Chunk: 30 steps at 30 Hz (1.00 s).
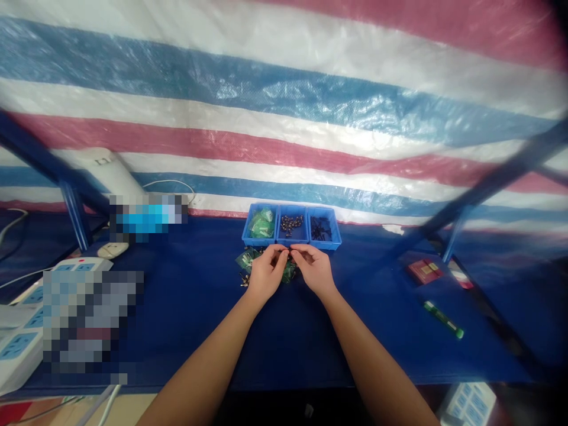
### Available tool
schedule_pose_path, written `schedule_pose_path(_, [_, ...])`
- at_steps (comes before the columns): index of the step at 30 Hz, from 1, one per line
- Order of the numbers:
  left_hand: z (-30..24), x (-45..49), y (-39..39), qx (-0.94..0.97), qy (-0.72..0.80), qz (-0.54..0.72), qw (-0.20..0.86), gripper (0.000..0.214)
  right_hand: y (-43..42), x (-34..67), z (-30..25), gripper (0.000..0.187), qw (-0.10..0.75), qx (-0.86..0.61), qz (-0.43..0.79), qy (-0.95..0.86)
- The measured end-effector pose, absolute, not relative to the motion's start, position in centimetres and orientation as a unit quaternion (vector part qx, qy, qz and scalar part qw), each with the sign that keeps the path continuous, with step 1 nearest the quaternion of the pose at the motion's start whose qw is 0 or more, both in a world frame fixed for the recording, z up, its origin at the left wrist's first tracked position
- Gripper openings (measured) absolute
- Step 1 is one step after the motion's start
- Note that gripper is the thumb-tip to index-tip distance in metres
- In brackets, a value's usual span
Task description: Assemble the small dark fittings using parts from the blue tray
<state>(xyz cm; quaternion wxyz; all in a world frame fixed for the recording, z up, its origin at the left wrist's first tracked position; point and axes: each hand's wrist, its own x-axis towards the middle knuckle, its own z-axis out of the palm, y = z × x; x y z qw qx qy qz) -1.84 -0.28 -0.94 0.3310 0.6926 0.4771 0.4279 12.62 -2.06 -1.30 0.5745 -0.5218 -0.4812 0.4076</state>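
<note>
My left hand (268,269) and my right hand (314,267) meet just in front of three blue bins, thumbs and forefingers pinched close together. Whatever sits between the fingertips is too small to make out. Under and beside the hands lie green plastic packets (245,259) and a few small brass-coloured metal parts (244,280). The left blue bin (260,241) holds green packets. In the middle bin (291,241) are small brass-and-dark metal pieces, and the right bin (326,244) contains dark, thin, screw-like pieces.
White power strips (18,349) with cables lie at the left, near blurred-out items. At the right are a dark red box (424,271) and a green stick-shaped packet (444,319). Blue metal posts (74,213) flank the blue table (186,319); a striped plastic sheet (284,118) hangs behind.
</note>
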Motion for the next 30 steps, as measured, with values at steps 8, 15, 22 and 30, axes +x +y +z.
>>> schedule_pose_path(8, [-0.85, -1.90, -0.23, 0.699, 0.483, 0.419, 0.320, 0.027, -2.08, 12.40, -1.47, 0.026, 0.586, -0.513, 0.407, -0.478])
schedule_pose_path(15, [-0.93, -1.79, -0.21, 0.693, 0.478, 0.430, 0.327, 0.027, -2.09, 12.52, -1.07, 0.022, 0.589, -0.519, 0.405, -0.469])
schedule_pose_path(22, [-1.32, -1.83, 0.10, 0.699, 0.481, 0.416, 0.328, 0.025, -2.19, 12.41, -0.93, 0.023, 0.587, -0.511, 0.418, -0.469])
schedule_pose_path(30, [-1.10, -1.93, 0.06, 0.705, 0.470, 0.411, 0.337, 0.027, -2.11, 12.30, -1.55, 0.024, 0.589, -0.516, 0.413, -0.465])
